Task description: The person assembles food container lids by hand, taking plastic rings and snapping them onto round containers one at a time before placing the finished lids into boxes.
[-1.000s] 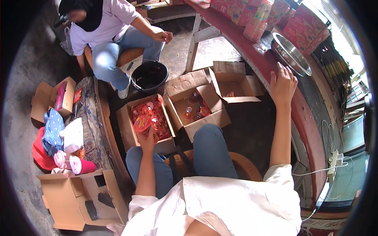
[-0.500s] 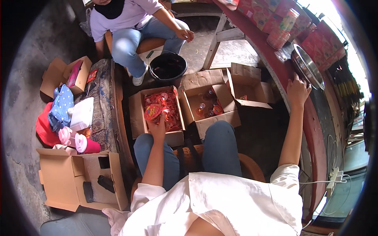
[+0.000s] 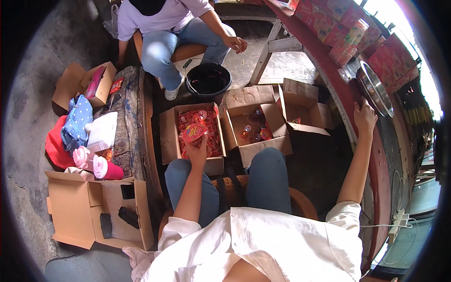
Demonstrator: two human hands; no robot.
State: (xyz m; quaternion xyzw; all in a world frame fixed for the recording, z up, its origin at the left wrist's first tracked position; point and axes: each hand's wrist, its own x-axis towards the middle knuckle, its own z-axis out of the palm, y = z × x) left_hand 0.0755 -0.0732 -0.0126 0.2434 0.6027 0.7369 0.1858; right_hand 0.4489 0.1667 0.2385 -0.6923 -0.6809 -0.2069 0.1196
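My left hand [image 3: 197, 151] is closed on a round red printed disc [image 3: 193, 133], whose exact kind I cannot make out. It holds the disc over an open cardboard box [image 3: 170, 136] filled with red printed pieces [image 3: 213, 123]. At the far right, my right hand [image 3: 365, 117] rests at the edge of a dark red table [image 3: 331, 77]. Its fingers are apart, beside the near rim of a shiny steel bowl [image 3: 376, 89], with nothing seen in them. A second open box [image 3: 242, 115] holds several small clear and red containers [image 3: 257, 135].
Across from me sits a person [image 3: 164, 28] behind a black bucket [image 3: 208, 80]. Another open box [image 3: 304, 113] stands right of the two boxes. Pink tumblers [image 3: 108, 170] and a blue dotted cloth [image 3: 77, 122] lie left. Clear stacked cups [image 3: 345, 47] stand on the table.
The view has shifted slightly, so most things appear further right. My left hand still holds the red disc over the box; my right hand stays by the bowl, its fingers drawn in somewhat.
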